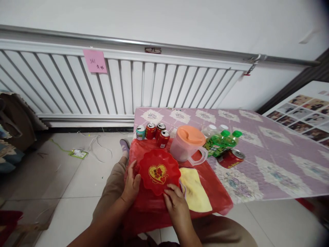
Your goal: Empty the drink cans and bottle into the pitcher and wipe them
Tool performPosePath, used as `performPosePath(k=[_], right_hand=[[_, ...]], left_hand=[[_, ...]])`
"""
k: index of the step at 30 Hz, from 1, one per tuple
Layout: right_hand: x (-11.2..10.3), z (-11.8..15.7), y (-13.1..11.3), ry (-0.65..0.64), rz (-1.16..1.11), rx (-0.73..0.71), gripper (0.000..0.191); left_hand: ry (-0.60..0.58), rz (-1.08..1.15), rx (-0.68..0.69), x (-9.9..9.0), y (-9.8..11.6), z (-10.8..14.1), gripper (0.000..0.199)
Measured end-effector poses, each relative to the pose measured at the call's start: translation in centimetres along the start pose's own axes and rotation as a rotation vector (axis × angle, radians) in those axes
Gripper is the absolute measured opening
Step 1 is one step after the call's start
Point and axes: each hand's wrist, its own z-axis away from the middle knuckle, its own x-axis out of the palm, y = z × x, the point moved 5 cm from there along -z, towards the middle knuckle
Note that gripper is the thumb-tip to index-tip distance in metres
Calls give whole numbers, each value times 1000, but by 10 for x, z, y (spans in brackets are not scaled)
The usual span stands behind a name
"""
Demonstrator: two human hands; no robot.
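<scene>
A red scalloped plate (148, 161) with a gold heart print lies on the red plastic sheet (151, 206) in front of me. My left hand (132, 184) is at its left edge, thumb and fingers apart; whether it touches the rim I cannot tell. At the near rim, my right hand (177, 202) has its thumb and fingers closed on the plate's edge. Just right of the plate is a folded yellow cloth (196, 193). Behind it stands a clear pitcher (180, 147) with an orange lid (191, 135).
Several drink cans (162, 139) stand behind the plate. Bottles with green labels (218, 142) are right of the pitcher, beside a larger red can (232, 158). A floral cloth (277, 154) covers the table. Beyond is a white radiator (154, 84); cables (96, 144) lie on the floor.
</scene>
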Motion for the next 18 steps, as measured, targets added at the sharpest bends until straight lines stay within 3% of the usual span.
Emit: performPosePath(k=[9, 18], right_hand=[[24, -11, 9, -72, -3, 79, 18], [32, -12, 15, -149, -5, 124, 18]], left_hand=[[37, -29, 45, 0, 0, -1, 65], [39, -49, 88, 2, 4, -2, 64]])
